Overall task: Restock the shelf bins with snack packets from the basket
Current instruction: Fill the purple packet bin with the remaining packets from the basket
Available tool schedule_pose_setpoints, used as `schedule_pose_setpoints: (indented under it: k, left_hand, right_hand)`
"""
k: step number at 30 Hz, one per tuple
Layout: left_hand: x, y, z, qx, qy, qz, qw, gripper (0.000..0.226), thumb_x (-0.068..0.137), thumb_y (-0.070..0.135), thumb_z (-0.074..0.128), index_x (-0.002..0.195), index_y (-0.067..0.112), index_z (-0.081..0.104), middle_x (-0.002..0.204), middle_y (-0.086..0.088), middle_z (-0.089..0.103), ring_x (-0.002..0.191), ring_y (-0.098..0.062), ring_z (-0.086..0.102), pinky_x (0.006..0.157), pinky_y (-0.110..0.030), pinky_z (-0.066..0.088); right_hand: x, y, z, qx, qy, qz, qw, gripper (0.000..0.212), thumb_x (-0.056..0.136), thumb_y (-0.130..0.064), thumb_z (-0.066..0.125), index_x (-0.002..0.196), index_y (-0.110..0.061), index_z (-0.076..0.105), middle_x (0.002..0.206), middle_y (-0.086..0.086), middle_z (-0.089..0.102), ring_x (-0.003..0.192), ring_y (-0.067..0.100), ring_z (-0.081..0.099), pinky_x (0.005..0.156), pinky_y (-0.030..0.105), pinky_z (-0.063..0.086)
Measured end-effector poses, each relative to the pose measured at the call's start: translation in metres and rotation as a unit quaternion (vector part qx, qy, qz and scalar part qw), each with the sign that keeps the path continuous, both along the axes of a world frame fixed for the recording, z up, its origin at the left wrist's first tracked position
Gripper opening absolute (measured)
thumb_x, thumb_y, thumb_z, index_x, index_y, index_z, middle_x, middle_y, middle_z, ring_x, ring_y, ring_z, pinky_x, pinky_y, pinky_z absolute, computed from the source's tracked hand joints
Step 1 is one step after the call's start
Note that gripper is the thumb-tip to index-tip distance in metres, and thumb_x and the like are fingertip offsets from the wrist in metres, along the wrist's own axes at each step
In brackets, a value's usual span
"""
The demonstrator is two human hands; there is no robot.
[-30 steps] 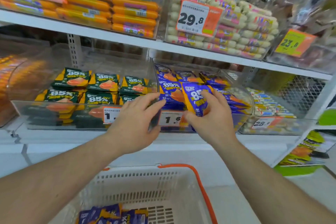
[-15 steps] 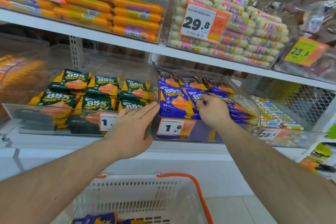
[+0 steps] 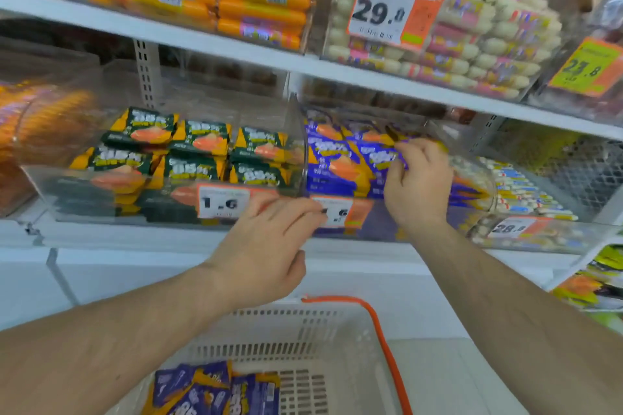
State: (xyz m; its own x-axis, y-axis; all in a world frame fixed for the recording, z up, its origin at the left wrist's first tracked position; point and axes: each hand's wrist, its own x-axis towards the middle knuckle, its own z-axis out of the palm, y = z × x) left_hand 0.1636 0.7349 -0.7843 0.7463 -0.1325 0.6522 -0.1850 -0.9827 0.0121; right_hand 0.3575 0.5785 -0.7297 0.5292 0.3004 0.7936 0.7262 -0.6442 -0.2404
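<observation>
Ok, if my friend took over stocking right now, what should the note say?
Left hand: fingers loose, holding nothing, at the front edge of the clear bins.
Right hand: inside the blue-packet bin, fingers curled on a blue packet on top of the stack.
Done: blue packets already stacked in that bin; the green-packet bin beside it is stocked too.
Left: settle this packet, then move the blue packets in the basket from the white basket up to the bin.

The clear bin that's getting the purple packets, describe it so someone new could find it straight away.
Find the white shelf under the orange sausages. Below it, clear bins stand side by side; take the bin by the right hand. It alone holds purple packets; its left neighbour holds green packets.
</observation>
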Motion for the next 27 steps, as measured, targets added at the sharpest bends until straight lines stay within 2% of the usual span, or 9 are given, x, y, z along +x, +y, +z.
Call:
schedule_pose_setpoints:
  k: [3, 7, 9, 11, 13, 16, 20, 23, 27]
  left_hand:
    - [-0.017, -0.01, -0.029, 0.008, 0.167, -0.044, 0.985, 0.042, 0.074, 0.027, 0.052, 0.113, 0.018, 0.064, 0.107, 0.0, 0.067, 0.091, -0.022, 0.065, 0.086, -0.034, 0.037]
    - [-0.035, -0.009, -0.051, 0.005, 0.429, -0.021, 0.903, 0.019, 0.092, 0.02, 0.044, 0.1, 0.029, 0.06, 0.095, 0.006, 0.061, 0.089, -0.022, 0.056, 0.093, -0.038, 0.042]
    - [-0.04, -0.006, -0.054, 0.0, 0.49, -0.007, 0.872, 0.019, 0.092, 0.018, 0.04, 0.092, 0.033, 0.052, 0.073, 0.01, 0.049, 0.066, -0.018, 0.048, 0.073, -0.037, 0.048]
    - [-0.043, 0.008, -0.067, -0.012, 0.537, 0.027, 0.843, 0.02, 0.09, 0.018, 0.04, 0.093, 0.031, 0.056, 0.071, 0.008, 0.052, 0.058, -0.014, 0.047, 0.058, -0.036, 0.048]
    - [-0.045, 0.024, -0.077, -0.02, 0.568, 0.05, 0.821, 0.018, 0.09, 0.023, 0.042, 0.09, 0.028, 0.059, 0.091, -0.001, 0.065, 0.064, -0.014, 0.052, 0.062, -0.038, 0.052]
    - [-0.048, 0.042, -0.081, -0.036, 0.589, 0.079, 0.803, 0.026, 0.096, 0.03, 0.045, 0.115, 0.028, 0.062, 0.116, -0.002, 0.063, 0.08, -0.015, 0.057, 0.068, -0.032, 0.05]
    - [-0.051, 0.052, -0.083, -0.076, 0.597, 0.103, 0.792, 0.035, 0.095, 0.027, 0.045, 0.127, 0.03, 0.059, 0.128, -0.001, 0.06, 0.102, -0.018, 0.062, 0.086, -0.037, 0.054]
    - [-0.055, 0.057, -0.085, -0.085, 0.605, 0.115, 0.783, 0.034, 0.094, 0.028, 0.043, 0.122, 0.034, 0.061, 0.127, 0.003, 0.059, 0.098, -0.018, 0.063, 0.079, -0.035, 0.055]
    - [-0.056, 0.06, -0.084, -0.093, 0.61, 0.129, 0.776, 0.034, 0.095, 0.028, 0.042, 0.123, 0.034, 0.06, 0.129, 0.007, 0.058, 0.097, -0.015, 0.062, 0.066, -0.021, 0.049]
  right_hand:
    - [-0.064, 0.009, -0.044, 0.008, -0.073, 0.176, 0.982, 0.016, 0.083, -0.013, 0.054, 0.083, -0.005, 0.067, 0.079, 0.013, 0.062, 0.076, 0.032, 0.055, 0.067, 0.039, 0.042]
    - [-0.114, 0.025, -0.147, -0.113, 0.149, 0.235, 0.954, 0.024, 0.081, -0.023, 0.045, 0.074, -0.009, 0.063, 0.068, 0.007, 0.062, 0.062, 0.028, 0.055, 0.055, 0.033, 0.042]
    - [-0.124, 0.027, -0.193, -0.18, 0.282, 0.212, 0.918, 0.024, 0.086, -0.026, 0.045, 0.075, -0.012, 0.061, 0.066, 0.006, 0.06, 0.06, 0.026, 0.054, 0.053, 0.034, 0.042]
    - [-0.13, 0.032, -0.231, -0.221, 0.384, 0.176, 0.879, 0.027, 0.094, -0.027, 0.045, 0.072, -0.016, 0.054, 0.061, 0.003, 0.051, 0.053, 0.019, 0.045, 0.052, 0.034, 0.035]
    - [-0.14, 0.037, -0.268, -0.298, 0.448, 0.149, 0.83, 0.032, 0.099, -0.025, 0.042, 0.067, -0.019, 0.044, 0.06, 0.0, 0.043, 0.052, 0.016, 0.039, 0.054, 0.033, 0.033]
    - [-0.161, 0.048, -0.31, -0.379, 0.514, 0.153, 0.754, 0.019, 0.098, -0.016, 0.043, 0.08, -0.018, 0.049, 0.074, 0.003, 0.05, 0.063, 0.019, 0.047, 0.056, 0.033, 0.038]
    - [-0.198, 0.074, -0.347, -0.343, 0.639, 0.15, 0.672, 0.008, 0.098, -0.025, 0.052, 0.094, -0.018, 0.05, 0.07, 0.001, 0.047, 0.054, 0.016, 0.04, 0.048, 0.028, 0.03]
    - [-0.219, 0.092, -0.369, -0.318, 0.693, 0.11, 0.637, 0.026, 0.092, -0.03, 0.063, 0.084, -0.02, 0.04, 0.067, 0.002, 0.04, 0.055, 0.017, 0.039, 0.049, 0.031, 0.031]
    - [-0.226, 0.096, -0.374, -0.286, 0.733, 0.08, 0.612, 0.007, 0.094, -0.012, 0.058, 0.094, -0.011, 0.051, 0.074, 0.005, 0.045, 0.057, 0.017, 0.037, 0.046, 0.028, 0.025]
